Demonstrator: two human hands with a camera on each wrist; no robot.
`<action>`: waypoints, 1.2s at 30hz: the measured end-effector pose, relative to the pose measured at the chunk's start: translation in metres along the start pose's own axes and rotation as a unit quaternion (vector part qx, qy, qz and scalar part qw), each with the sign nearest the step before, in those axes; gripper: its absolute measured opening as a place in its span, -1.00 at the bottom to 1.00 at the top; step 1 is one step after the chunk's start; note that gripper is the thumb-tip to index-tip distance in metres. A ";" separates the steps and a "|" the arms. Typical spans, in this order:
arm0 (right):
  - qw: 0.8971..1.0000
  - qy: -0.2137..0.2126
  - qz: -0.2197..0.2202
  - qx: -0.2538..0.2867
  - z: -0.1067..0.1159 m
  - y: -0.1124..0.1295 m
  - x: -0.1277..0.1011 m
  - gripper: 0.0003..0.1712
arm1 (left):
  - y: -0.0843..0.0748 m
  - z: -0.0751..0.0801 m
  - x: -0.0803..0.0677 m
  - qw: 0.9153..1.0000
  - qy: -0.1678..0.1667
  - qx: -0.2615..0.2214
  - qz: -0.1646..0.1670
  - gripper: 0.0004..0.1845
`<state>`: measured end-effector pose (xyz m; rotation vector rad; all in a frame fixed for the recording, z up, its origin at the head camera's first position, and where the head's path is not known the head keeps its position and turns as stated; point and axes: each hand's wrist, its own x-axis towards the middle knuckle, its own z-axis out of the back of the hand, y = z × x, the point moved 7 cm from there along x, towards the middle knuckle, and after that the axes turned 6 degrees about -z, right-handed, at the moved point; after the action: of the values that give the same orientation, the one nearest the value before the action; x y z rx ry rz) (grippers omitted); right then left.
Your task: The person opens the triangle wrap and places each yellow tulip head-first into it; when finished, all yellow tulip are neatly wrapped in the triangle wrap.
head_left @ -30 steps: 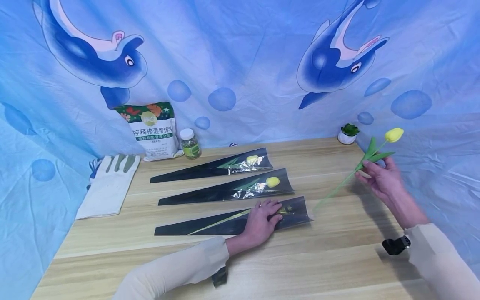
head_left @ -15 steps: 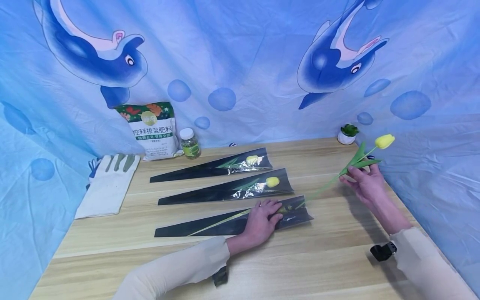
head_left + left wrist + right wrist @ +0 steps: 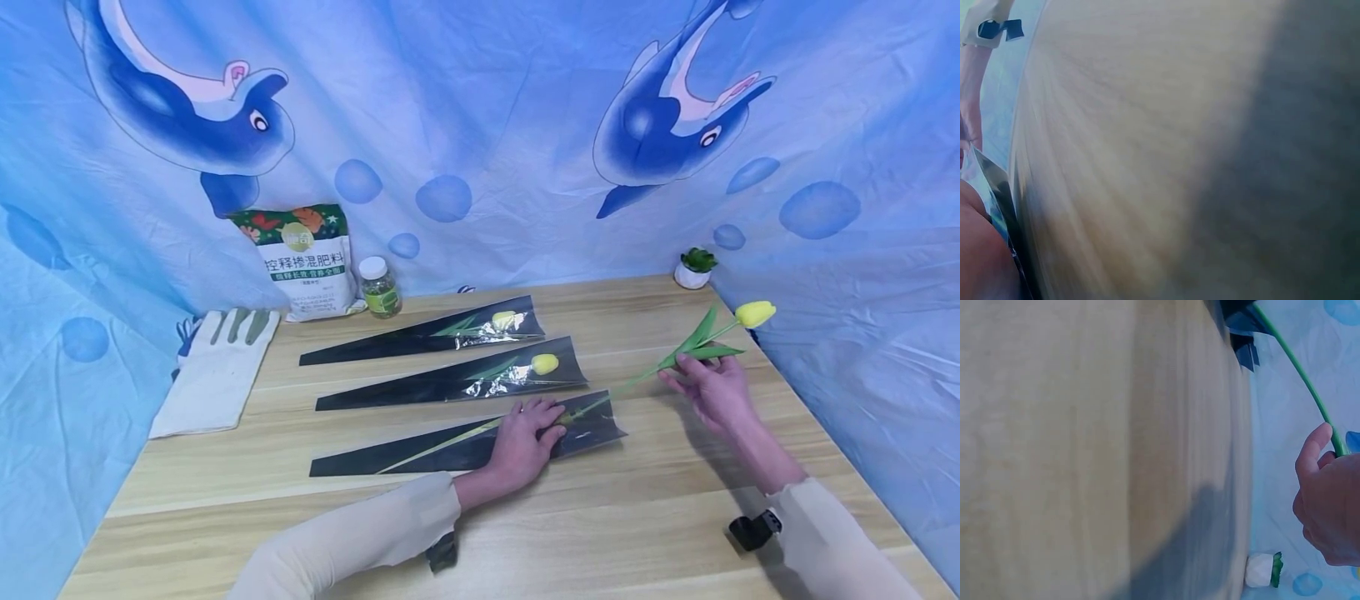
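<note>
My right hand (image 3: 711,389) pinches the green stem of a yellow tulip (image 3: 753,313) just below its leaves. The stem's lower end runs into the open mouth of the nearest black and clear flower sleeve (image 3: 465,446). My left hand (image 3: 525,442) lies flat on that sleeve, fingers straight, pressing it onto the wooden table (image 3: 660,517). In the right wrist view the thumb (image 3: 1311,450) touches the green stem (image 3: 1300,378). The left wrist view is blurred and shows mostly table.
Two more sleeves, each holding a yellow tulip (image 3: 545,363), lie behind the near one. At the back left stand a fertilizer bag (image 3: 307,262), a small jar (image 3: 379,287) and white gloves (image 3: 217,371). A tiny potted plant (image 3: 695,268) stands at the back right.
My right hand has moved left and down with the tulip, and the stem's end has slid into the sleeve mouth. The left hand has stayed put.
</note>
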<state>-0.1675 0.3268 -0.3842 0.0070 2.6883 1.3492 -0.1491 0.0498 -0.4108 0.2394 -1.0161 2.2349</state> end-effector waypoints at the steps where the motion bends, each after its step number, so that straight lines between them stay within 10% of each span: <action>1: 1.000 0.002 0.001 -0.005 0.000 -0.001 -0.001 -0.77 | 0.000 0.000 0.000 1.000 0.001 0.001 0.001 -0.63; 36: 0.995 0.014 0.044 -0.090 0.000 -0.004 -0.015 -0.83 | -0.001 -0.002 0.004 1.000 -0.008 -0.011 0.009 -0.63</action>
<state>-0.1525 0.3236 -0.3854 0.0913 2.6061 1.6252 -0.1515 0.0536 -0.4098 0.2390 -1.0539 2.2395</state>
